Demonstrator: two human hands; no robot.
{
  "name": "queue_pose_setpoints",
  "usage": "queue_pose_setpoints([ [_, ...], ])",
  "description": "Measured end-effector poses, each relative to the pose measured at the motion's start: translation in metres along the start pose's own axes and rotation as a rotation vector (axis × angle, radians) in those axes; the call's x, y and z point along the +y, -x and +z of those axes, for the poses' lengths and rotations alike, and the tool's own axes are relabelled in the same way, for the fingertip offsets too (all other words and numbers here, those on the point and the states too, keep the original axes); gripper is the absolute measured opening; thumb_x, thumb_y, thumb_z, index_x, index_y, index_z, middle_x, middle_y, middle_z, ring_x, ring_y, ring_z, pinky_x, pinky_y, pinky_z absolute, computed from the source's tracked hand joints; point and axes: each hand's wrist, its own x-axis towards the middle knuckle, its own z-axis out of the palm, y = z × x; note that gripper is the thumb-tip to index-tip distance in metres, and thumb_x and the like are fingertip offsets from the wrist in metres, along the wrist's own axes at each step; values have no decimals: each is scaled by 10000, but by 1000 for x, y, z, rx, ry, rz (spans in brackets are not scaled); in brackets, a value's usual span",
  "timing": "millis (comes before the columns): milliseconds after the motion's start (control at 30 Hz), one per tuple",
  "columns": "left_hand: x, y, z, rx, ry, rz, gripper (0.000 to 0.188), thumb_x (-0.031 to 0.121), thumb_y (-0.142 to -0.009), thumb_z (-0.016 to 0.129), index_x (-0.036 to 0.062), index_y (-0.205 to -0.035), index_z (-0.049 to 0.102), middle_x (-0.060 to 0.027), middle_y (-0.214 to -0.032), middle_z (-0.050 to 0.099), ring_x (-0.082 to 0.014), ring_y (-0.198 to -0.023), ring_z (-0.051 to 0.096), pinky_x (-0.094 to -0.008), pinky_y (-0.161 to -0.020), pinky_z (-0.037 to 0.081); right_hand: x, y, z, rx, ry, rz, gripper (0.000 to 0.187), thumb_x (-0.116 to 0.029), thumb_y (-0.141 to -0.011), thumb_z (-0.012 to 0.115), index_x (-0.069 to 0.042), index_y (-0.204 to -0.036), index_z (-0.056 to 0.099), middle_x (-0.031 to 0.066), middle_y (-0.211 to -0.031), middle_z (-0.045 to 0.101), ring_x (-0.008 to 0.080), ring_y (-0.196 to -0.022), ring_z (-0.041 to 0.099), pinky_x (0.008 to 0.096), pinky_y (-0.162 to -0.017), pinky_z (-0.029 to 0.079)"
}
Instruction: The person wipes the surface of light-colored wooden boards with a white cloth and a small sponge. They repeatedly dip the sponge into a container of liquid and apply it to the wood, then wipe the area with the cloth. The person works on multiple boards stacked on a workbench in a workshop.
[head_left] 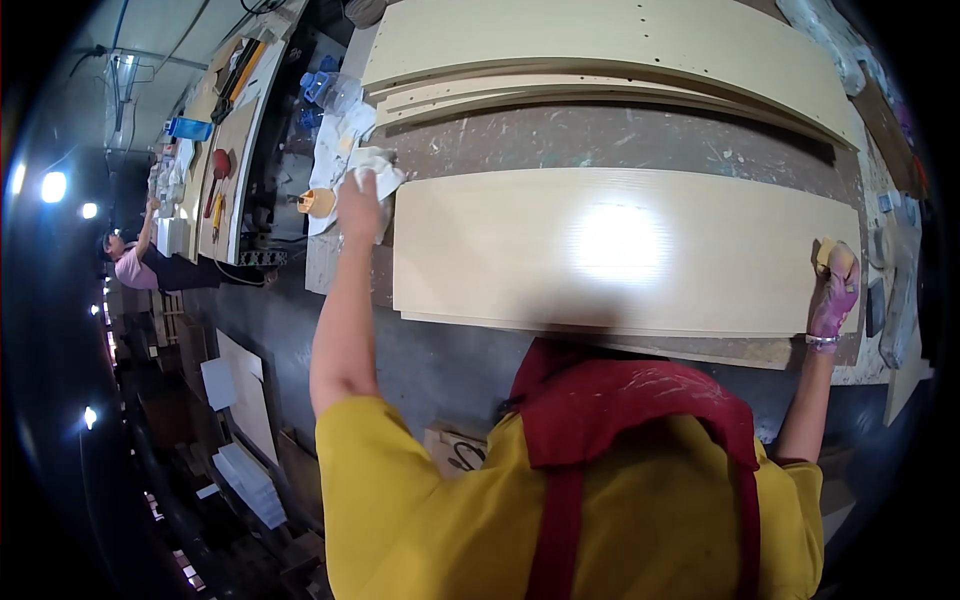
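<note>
A long pale wooden panel [620, 255] lies flat across the workbench [600, 140] in front of me. My left hand [358, 205] is bare and clutches a white cloth [378, 170] at the panel's left end. My right hand [836, 290], in a purple glove, presses a small yellow pad [826, 252] against the panel's right end. Both my arms are stretched out wide. My yellow shirt and red apron straps fill the lower part of the view.
More pale panels [620, 50] are stacked at the far side of the bench. Rags, a blue item and a yellow object [320, 202] lie left of the panel. Another person [135, 265] works at a bench far left. Boards lean on the floor below.
</note>
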Motion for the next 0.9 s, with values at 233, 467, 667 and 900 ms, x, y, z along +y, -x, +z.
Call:
queue_pose_setpoints([
  [233, -1, 42, 13, 49, -100, 301, 444, 338, -900, 595, 63, -1245, 546, -244, -1159, 570, -399, -1112, 528, -452, -946, 412, -8, -2, 8, -3, 13, -16, 292, -148, -905, 631, -28, -1156, 542, 72, -1102, 570, 140, -995, 565, 267, -856, 488],
  [467, -5, 74, -37, -4, 200, 127, 444, 307, -865, 629, 52, -1222, 557, -215, -1083, 592, -385, -1046, 566, -436, -919, 440, -1, -6, -11, 50, 103, -67, 378, -168, -875, 670, -10, -1189, 533, 67, -1091, 583, 140, -969, 577, 268, -818, 500],
  [667, -52, 74, -40, -63, -50, 183, 415, 204, -839, 647, 21, -1198, 551, -221, -1186, 512, -407, -1156, 467, -466, -1000, 374, 14, -18, -7, 125, 242, -112, 504, -175, -861, 685, 46, -1271, 491, 77, -1082, 601, 124, -944, 579, 247, -793, 496],
  [900, -26, 169, -18, -305, -174, 806, 545, 314, -830, 609, 56, -1304, 534, -227, -1440, 377, -435, -1340, 313, -526, -1108, 229, 85, -15, -146, -85, 1423, -877, 406, -53, -947, 407, -81, -1350, 447, 115, -1283, 506, 251, -1221, 469, 384, -1048, 378],
])
